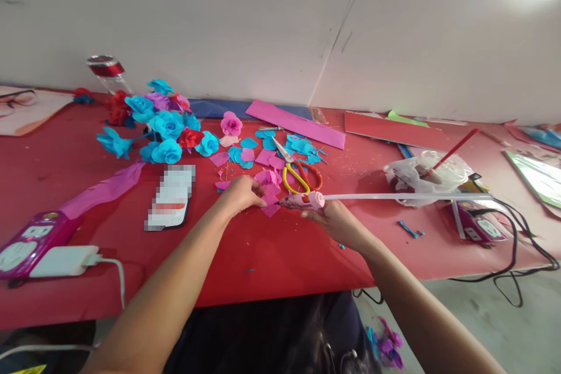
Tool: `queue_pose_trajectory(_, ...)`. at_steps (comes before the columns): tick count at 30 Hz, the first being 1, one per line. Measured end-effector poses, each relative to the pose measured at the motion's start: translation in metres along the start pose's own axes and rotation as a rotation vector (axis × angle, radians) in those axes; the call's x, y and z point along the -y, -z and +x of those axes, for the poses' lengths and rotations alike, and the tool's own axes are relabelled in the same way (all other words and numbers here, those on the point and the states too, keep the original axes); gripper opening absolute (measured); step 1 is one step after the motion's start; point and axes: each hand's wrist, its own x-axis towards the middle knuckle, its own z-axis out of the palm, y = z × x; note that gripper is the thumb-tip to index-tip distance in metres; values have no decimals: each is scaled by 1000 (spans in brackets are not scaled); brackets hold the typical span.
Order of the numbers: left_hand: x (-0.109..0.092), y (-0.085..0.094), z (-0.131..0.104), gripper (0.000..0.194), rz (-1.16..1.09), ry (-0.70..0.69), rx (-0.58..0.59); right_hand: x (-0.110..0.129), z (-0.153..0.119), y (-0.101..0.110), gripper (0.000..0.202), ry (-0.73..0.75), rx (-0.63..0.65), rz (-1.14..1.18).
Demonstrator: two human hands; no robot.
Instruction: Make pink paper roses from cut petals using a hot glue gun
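My left hand (246, 194) pinches a pink paper petal (270, 201) just above the red table. In my right hand (337, 220) is a pale pink hot glue gun (310, 201), its nozzle pointing left and close to the petal. A long clear glue stick (394, 196) juts out to the right from the back of the gun. Right behind the gun lie scissors (302, 176) with yellow and red handles. Loose pink and blue petals (302, 147) are scattered beyond my hands, beside a finished pink paper flower (231, 124).
Blue, red and purple paper flowers (169, 124) stand at the back left near a jar (106, 70). A phone (170, 198) lies left of my left arm, by a purple power strip (39, 239). At right are a bagged drink cup (438, 168), another power strip (480, 223) and black cables (512, 263).
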Motion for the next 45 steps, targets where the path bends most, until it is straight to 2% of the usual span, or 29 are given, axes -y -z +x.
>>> queue_pose_trajectory(7,0,0,1,20,-18,-6,-6,-6,-5,0,35,-118,-72,-136)
queue_pose_trajectory(12,-3,0,-2,19,-41,10,-13,-2,-6,0,34,-63,-72,-125)
queue_pose_trajectory(17,-3,1,-2,18,-31,-5,-4,-4,-9,0,35,-137,-83,-210)
queue_pose_trajectory(25,-2,0,-1,19,-41,15,-9,-6,-16,6,33,-110,-35,-224)
queue_pose_trajectory(28,-3,0,-1,18,-48,13,-16,-3,-18,9,34,-59,-10,-192)
queue_pose_trajectory(33,-4,1,0,18,-49,17,-8,3,-21,13,32,-66,-59,-200)
queue_pose_trajectory(41,-4,1,-2,17,-28,13,13,2,-15,-4,31,-50,-16,-254)
queue_pose_trajectory(45,-3,1,-2,17,-23,12,12,4,-10,-8,34,-3,23,-193)
